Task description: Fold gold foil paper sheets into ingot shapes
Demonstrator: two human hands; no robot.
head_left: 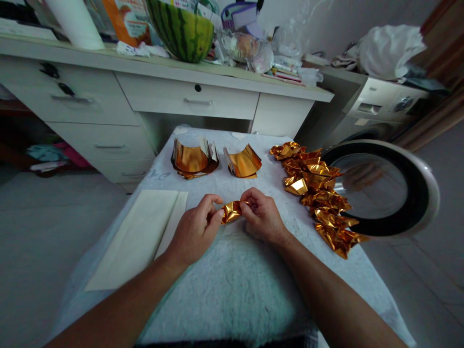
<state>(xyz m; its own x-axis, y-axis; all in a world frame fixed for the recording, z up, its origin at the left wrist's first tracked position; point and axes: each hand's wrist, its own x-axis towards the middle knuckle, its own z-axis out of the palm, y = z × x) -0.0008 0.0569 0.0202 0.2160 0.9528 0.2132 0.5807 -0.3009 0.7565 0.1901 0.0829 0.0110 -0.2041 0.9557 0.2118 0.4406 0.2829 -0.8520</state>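
Between my two hands is a small piece of folded gold foil paper [232, 211], shiny and creased. My left hand [199, 224] pinches its left end between thumb and fingers. At the other end, the thumb and fingers of my right hand [264, 215] close on the foil. Beyond the hands lie two stacks of curled gold foil sheets, a thicker left stack [192, 158] and a thinner right stack [245, 161]. Along the table's right side runs a heap of folded gold foil pieces [319, 193].
A pale cloth covers the table [232, 290]. Cream paper sheets [141, 232] lie at its left. The open round washing machine door [431, 193] reaches close to the foil heap. Behind stands a white drawer desk [217, 99] bearing a cut watermelon [181, 31] and plastic bags.
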